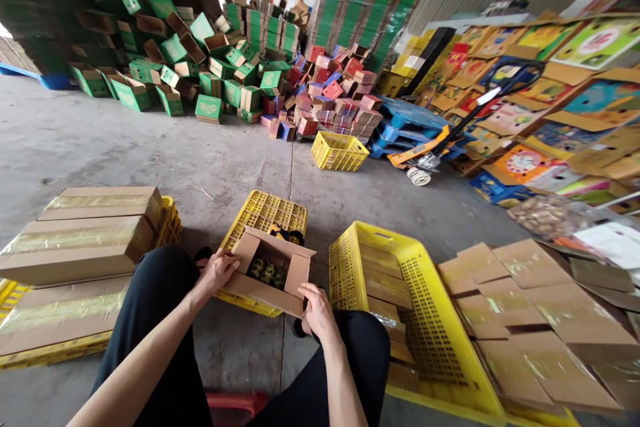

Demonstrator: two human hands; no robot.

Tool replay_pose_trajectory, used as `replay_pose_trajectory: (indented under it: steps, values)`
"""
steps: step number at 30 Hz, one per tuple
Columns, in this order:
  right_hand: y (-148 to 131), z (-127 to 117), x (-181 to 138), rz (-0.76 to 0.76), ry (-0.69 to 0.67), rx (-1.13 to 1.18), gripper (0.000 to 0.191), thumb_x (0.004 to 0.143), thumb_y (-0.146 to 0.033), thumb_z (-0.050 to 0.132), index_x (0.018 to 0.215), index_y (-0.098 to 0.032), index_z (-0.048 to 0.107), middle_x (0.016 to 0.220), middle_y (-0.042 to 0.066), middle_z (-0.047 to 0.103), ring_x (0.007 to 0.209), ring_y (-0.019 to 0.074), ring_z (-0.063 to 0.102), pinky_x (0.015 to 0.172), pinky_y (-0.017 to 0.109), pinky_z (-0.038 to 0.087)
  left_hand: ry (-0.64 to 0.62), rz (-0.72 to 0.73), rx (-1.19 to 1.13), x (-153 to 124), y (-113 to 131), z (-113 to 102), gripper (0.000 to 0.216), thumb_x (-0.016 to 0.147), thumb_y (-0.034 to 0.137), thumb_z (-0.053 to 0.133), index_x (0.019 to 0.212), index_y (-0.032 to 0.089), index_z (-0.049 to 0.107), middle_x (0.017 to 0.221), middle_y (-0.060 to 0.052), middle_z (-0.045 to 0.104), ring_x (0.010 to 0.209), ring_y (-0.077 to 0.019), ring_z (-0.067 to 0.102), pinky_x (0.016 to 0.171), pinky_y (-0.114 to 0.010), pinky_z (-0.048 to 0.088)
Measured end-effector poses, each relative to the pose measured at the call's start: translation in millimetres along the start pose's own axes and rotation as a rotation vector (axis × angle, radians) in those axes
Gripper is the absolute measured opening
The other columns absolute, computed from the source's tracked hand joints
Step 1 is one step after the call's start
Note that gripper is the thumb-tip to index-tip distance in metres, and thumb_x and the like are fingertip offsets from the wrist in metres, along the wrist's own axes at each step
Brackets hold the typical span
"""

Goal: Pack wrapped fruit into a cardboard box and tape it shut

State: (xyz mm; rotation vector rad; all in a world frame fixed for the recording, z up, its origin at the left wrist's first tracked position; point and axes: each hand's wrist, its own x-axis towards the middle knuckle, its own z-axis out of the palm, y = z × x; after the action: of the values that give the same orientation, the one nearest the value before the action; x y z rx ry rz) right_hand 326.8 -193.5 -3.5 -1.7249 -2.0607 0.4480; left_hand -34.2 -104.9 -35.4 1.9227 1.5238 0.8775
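A small cardboard box with its flaps raised sits between my knees on an upturned yellow crate. Dark green, mottled, rounded items lie inside it; their kind is not clear. My left hand grips the box's left end, thumb near the rim. At the right front corner, my right hand has its fingers closed over the flap edge. Just behind the box is a black and yellow tool, probably a tape dispenser, partly hidden by a flap.
Taped cartons are stacked on yellow crates at left. A large yellow crate on the right holds several small boxes, with more taped boxes beyond. Farther off stand a yellow basket, a pallet jack and heaped green cartons.
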Motion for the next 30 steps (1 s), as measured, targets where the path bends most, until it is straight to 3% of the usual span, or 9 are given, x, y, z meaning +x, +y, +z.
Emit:
replay_pose_trajectory:
  steps: [6,11,19,22,26,30]
  values:
    - [0.6,-16.4,-4.3,0.060,-0.173,0.096,0.076,0.072,0.008,0.053,0.135,-0.026,0.077,0.150,0.008,0.068,0.141,0.0258,0.062,0.122,0.047,0.049,-0.030,-0.153,-0.062,0.8,1.0,-7.8,0.056,0.095,0.063,0.048,0.078,0.020,0.080,0.088,-0.012,0.076,0.097,-0.0287,0.071,0.090,-0.036,0.055]
    - [-2.1,-19.5,-3.9,0.063,-0.197,0.146,0.067,0.076,0.002,0.065,0.136,-0.025,0.076,0.151,0.012,0.066,0.141,0.0285,0.062,0.121,0.050,0.049,-0.033,-0.266,-0.099,2.0,0.2,-13.5,0.057,0.090,0.066,0.049,0.057,0.022,0.063,0.072,-0.009,0.068,0.080,-0.0261,0.068,0.074,-0.033,0.051]
    - [-7.2,-22.4,-4.2,0.061,-0.168,0.178,0.046,0.087,-0.013,0.069,0.131,-0.024,0.078,0.149,0.012,0.068,0.137,0.0278,0.066,0.118,0.047,0.052,-0.065,-0.414,-0.233,-1.4,8.6,-23.3,0.065,0.080,0.078,0.058,0.077,0.016,0.078,0.066,-0.006,0.066,0.073,-0.0251,0.067,0.060,-0.029,0.047]
    - [-11.1,-23.8,-4.0,0.106,-0.163,0.235,0.036,0.096,-0.025,0.063,0.128,-0.023,0.080,0.149,0.012,0.068,0.134,0.0277,0.068,0.113,0.044,0.056,-0.096,-0.493,-0.370,-2.3,20.2,-31.1,0.073,0.079,0.083,0.059,0.083,0.012,0.080,0.070,-0.007,0.069,0.072,-0.0230,0.068,0.061,-0.028,0.052]
    - [-14.6,-23.5,-3.1,0.165,-0.152,0.358,0.036,0.101,-0.034,0.056,0.126,-0.023,0.080,0.146,0.012,0.070,0.128,0.0267,0.072,0.099,0.038,0.063,-0.119,-0.663,-0.622,-1.4,39.1,-42.3,0.081,0.074,0.089,0.065,0.086,0.010,0.080,0.077,-0.010,0.072,0.075,-0.0223,0.070,0.066,-0.030,0.057]
    - [-15.0,-19.7,0.3,0.179,-0.099,0.343,0.032,0.101,-0.037,0.056,0.103,-0.022,0.085,0.140,0.014,0.073,0.125,0.0273,0.073,0.097,0.038,0.064,-0.135,-0.684,-0.639,-2.6,48.0,-46.9,0.081,0.070,0.092,0.069,0.083,0.012,0.078,0.069,-0.007,0.069,0.070,-0.0225,0.069,0.061,-0.030,0.055]
